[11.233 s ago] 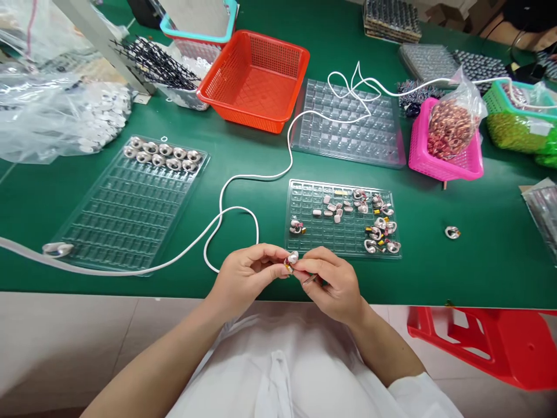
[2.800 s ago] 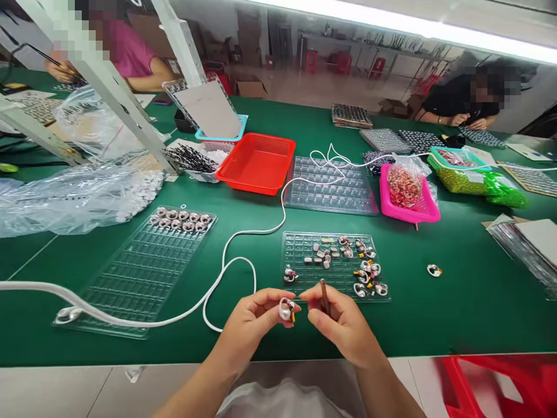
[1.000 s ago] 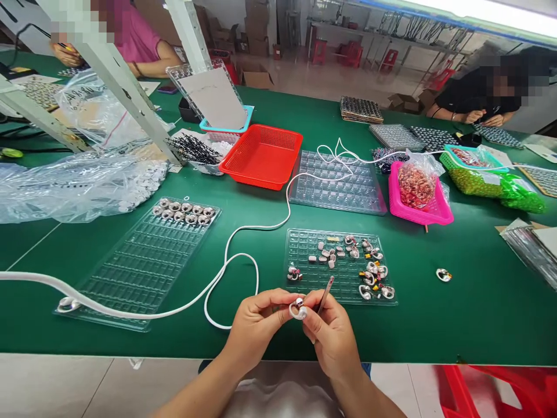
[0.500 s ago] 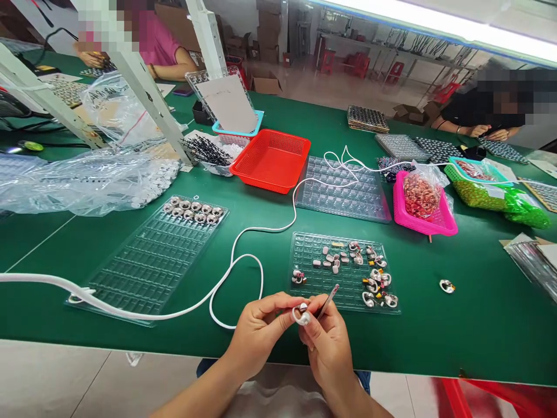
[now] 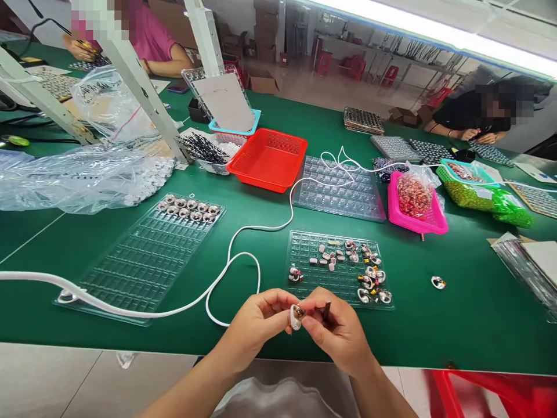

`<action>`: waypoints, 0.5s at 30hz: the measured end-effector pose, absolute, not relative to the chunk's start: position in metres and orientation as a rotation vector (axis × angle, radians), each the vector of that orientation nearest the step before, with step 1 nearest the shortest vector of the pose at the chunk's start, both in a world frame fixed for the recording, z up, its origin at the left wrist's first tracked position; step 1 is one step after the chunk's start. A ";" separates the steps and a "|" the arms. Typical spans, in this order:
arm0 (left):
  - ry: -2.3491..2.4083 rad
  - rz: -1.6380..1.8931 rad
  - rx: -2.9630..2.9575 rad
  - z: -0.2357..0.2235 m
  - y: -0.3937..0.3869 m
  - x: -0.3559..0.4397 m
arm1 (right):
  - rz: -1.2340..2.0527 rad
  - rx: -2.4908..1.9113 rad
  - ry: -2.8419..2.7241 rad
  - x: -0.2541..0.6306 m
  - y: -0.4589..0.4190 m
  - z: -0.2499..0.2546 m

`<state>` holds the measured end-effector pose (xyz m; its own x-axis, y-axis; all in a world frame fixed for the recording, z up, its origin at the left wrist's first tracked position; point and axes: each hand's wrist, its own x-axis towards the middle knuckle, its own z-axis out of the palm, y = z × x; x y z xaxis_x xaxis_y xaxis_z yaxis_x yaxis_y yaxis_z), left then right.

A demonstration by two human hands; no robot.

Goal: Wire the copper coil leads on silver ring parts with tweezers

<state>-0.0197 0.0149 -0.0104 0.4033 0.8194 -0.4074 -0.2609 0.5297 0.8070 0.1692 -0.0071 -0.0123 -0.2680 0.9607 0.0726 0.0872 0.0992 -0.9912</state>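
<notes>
Before the clear gridded plastic tray (image 5: 321, 283), the left hand (image 5: 260, 320) has in its grip a white ring-shaped part (image 5: 293, 319), the right hand (image 5: 340, 335) a slim dark tool (image 5: 327, 311).

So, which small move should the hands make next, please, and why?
Perhaps the right hand should press gently inside the white piece: the left hand pinches it, its open side shows, and the right fingertips are beside it, while the dark tool in that hand points away.
</notes>
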 end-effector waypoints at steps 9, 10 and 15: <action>1.011 0.767 0.831 0.008 0.018 -0.017 | 1.460 -1.173 -1.273 0.158 -0.003 -0.010; 1.004 0.767 0.841 0.010 0.018 -0.016 | 1.463 -1.162 -1.223 0.156 -0.004 -0.012; 0.968 0.782 0.770 0.009 0.014 -0.014 | 1.431 -1.137 -1.073 0.151 -0.008 -0.017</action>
